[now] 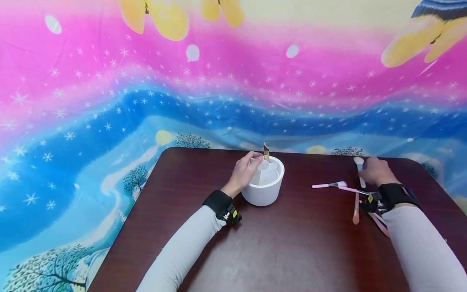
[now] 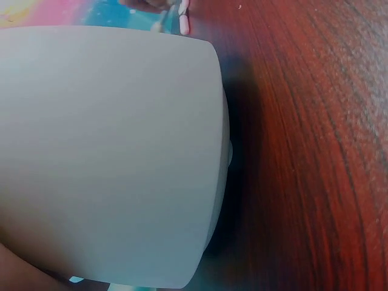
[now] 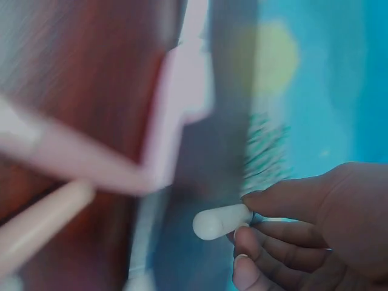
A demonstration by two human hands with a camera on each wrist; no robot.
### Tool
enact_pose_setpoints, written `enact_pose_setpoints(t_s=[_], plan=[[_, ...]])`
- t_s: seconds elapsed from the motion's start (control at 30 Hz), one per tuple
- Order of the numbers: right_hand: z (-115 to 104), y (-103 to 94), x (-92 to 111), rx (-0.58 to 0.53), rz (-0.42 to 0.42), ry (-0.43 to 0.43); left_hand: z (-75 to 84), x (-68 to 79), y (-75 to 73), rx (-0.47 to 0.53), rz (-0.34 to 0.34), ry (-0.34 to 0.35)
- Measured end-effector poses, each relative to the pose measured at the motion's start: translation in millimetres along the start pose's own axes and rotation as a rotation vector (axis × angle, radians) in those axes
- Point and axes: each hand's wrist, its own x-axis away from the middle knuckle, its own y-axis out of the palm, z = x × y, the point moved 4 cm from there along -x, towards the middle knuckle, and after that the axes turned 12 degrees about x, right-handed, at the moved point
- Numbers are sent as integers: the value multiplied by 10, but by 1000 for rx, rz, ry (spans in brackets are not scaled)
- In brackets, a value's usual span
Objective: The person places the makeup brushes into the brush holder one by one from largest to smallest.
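Note:
A white round holder (image 1: 260,196) with inner dividers stands on the table. My left hand (image 1: 243,172) grips its far left rim, fingers over the edge. A gold-coloured piece with a slanted tip (image 1: 266,151) sticks up from the holder's back. The holder's smooth wall (image 2: 115,151) fills most of the left wrist view. At the right, my right hand (image 1: 377,171) pinches a white-handled makeup brush (image 1: 359,162) between thumb and fingers. In the right wrist view, the rounded end of its white handle (image 3: 219,223) pokes out from the fingertips.
Several makeup brushes lie by the right wrist: a pink-handled one with pale bristles (image 1: 321,186), another pink-handled one (image 1: 348,189) and a brownish-pink one (image 1: 356,213). More pink pieces (image 1: 380,224) lie partly under the right forearm. A printed cloth (image 1: 233,81) hangs behind the dark wooden table (image 1: 277,251).

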Motion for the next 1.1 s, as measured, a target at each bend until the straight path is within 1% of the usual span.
enact_pose_setpoints(t_s=[0.1,0.2,0.3,0.4,0.5,0.67,0.8,0.97,1.1], plan=[[-196,-221,41,-11,89,-74,5,2,6,4,4,11],[-494,-477,110,-61,154,-124,6,-2,0,-2,6,20],[-818,-679,211,-112,193,-170,3,-8,-2,-14,6,22],[-1147,-838,299,-135,229,-219,6,-10,-10,-24,11,26],[-1437,-949,378,-153,273,-263,2,-6,-11,-25,16,24],[-1781,-1039,511,-205,320,-307,-3,13,2,-24,6,9],[-2004,-1057,561,-271,348,-353,5,15,-4,-21,4,22],[-2255,-1023,582,-321,379,-428,-1,7,-13,-19,7,27],[-2420,-952,585,-317,393,-485,-11,5,-5,-26,4,17]])
